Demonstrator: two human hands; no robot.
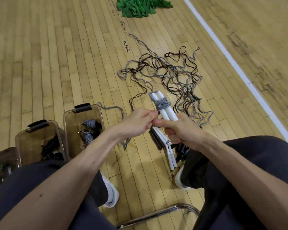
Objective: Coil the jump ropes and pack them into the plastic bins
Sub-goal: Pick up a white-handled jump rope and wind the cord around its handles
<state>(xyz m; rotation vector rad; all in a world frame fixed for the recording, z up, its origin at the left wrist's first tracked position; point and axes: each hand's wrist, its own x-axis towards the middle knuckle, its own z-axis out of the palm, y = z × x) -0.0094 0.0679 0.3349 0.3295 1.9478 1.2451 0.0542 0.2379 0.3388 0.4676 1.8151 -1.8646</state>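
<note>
tangled ropes (173, 75) crowd floor beyond bins (83, 130).

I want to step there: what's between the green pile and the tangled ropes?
Head view: mostly bare wood floor, plus one gray rope strand trailing from the tangled ropes toward the green pile.

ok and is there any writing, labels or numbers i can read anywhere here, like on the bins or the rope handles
No readable text anywhere.
plastic bins: no labels showing.
white handles, gripped by the right hand, with grey rope pinched by the left hand: blank.
white shoe: a small dark mark, too blurred to read.
</note>
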